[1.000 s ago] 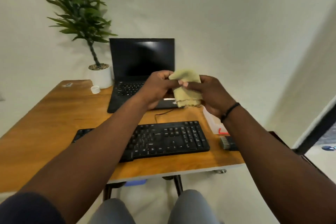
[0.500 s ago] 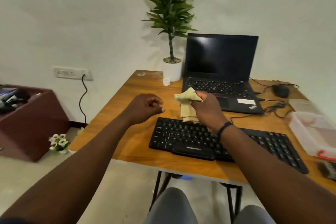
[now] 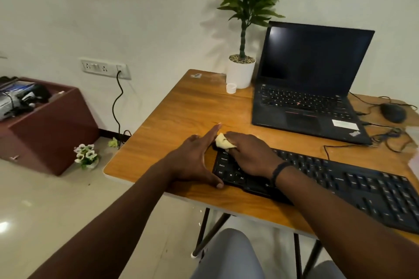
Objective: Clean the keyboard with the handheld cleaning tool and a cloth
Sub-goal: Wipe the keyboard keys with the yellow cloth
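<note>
A black keyboard point(image 3: 353, 186) lies along the front of the wooden desk point(image 3: 181, 111). My right hand point(image 3: 251, 154) presses a bunched yellow cloth point(image 3: 221, 141) onto the keyboard's far left corner. My left hand point(image 3: 196, 161) lies flat on the desk against the keyboard's left end, fingers spread, thumb at the front corner. No handheld cleaning tool is in view.
An open black laptop point(image 3: 310, 88) stands behind the keyboard, with a potted plant point(image 3: 241, 68) and a small white cap point(image 3: 231, 88) to its left. A mouse point(image 3: 392, 112) and cables lie at right. A maroon box point(image 3: 45, 124) stands on the floor at left.
My right hand has brought the cloth down from the air onto the keyboard's left corner. My left hand let go of the cloth, opened and came down against the keyboard's left end. The view swung left.
</note>
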